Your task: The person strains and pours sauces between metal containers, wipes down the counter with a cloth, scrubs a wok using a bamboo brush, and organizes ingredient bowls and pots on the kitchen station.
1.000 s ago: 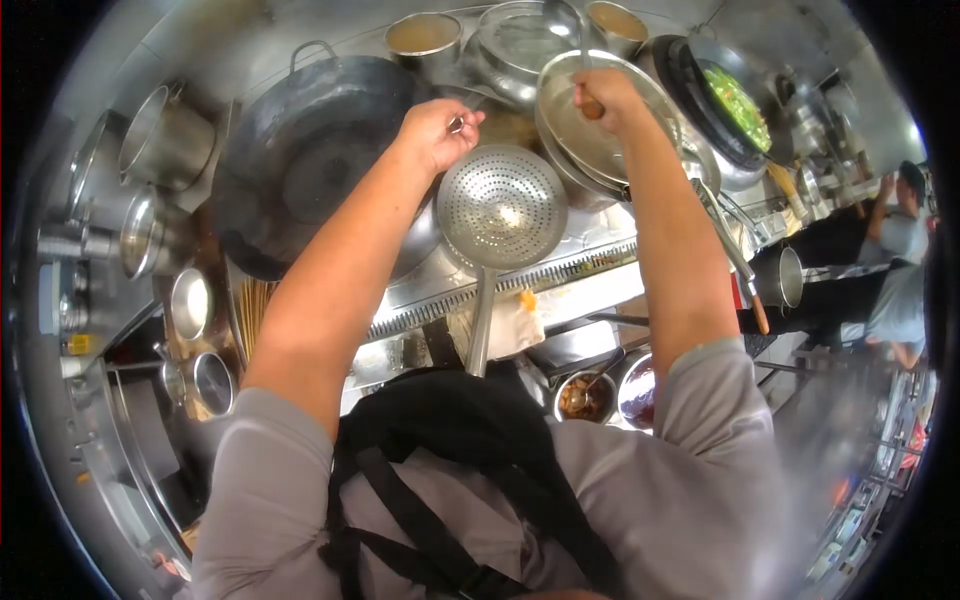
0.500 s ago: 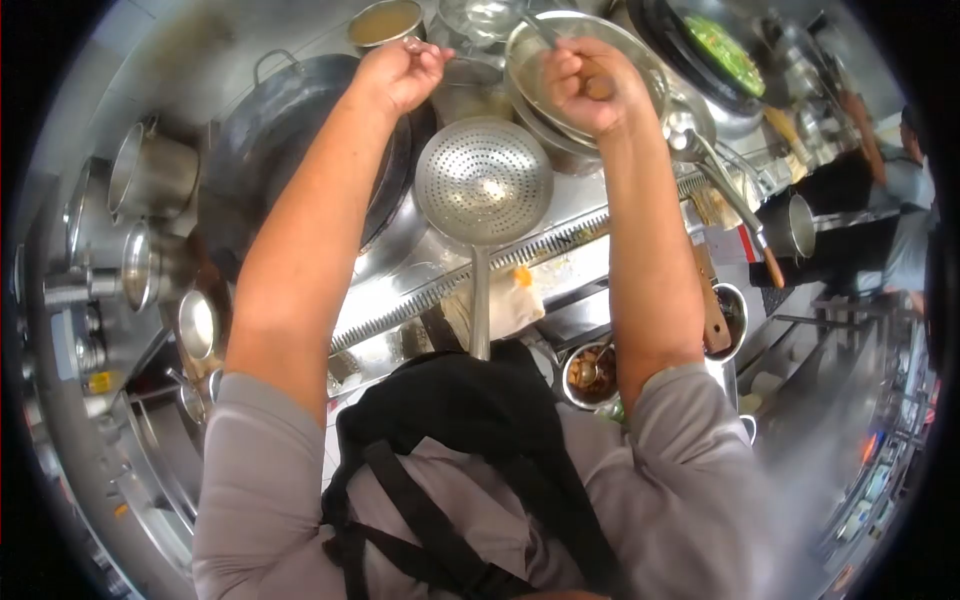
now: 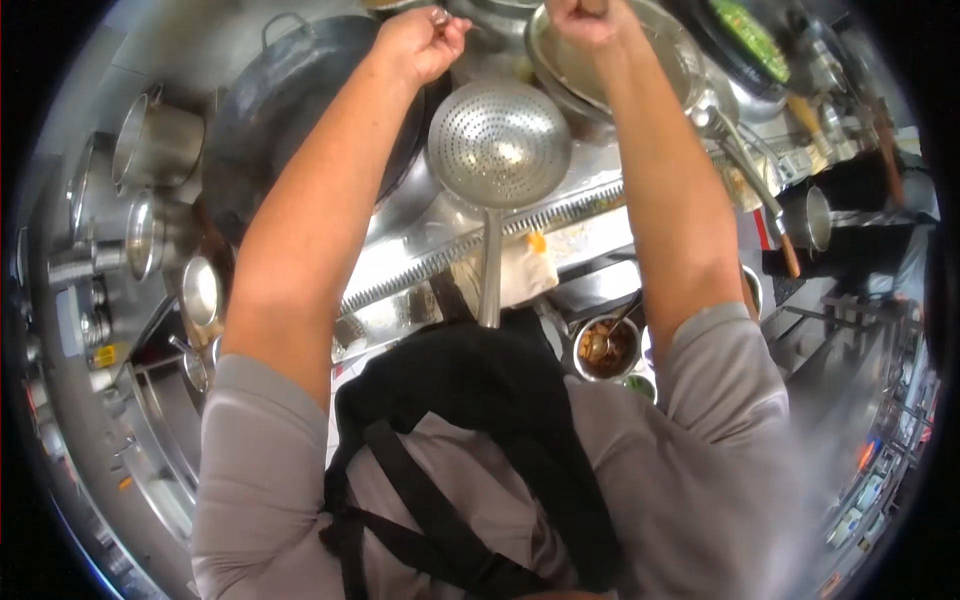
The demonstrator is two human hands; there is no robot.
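Note:
My left hand (image 3: 425, 45) is closed near the right rim of the large dark wok (image 3: 290, 100). A bit of shiny metal shows at its fingertips, too little to name. At the top edge, my right hand (image 3: 592, 22) is wrapped round the wooden-ended handle of a ladle, whose far end is cut off by the frame. Beneath that hand sits a wide metal basin (image 3: 665, 50), partly hidden by my forearm. Between my arms lies a perforated strainer (image 3: 500, 145), its long handle pointing toward me; neither hand touches it.
A stained cloth (image 3: 515, 270) lies by the grated counter edge. Near my right elbow is a pot of brown food (image 3: 607, 347) with a spoon in it. Wooden-handled utensils (image 3: 755, 185) stick out at right, below a dark pan of greens (image 3: 750, 40). Another person (image 3: 885, 200) stands far right.
The view has shifted, so the strainer and wok sit higher in the frame. My right hand has moved up to the top edge, and the ladle's bowl no longer shows clearly.

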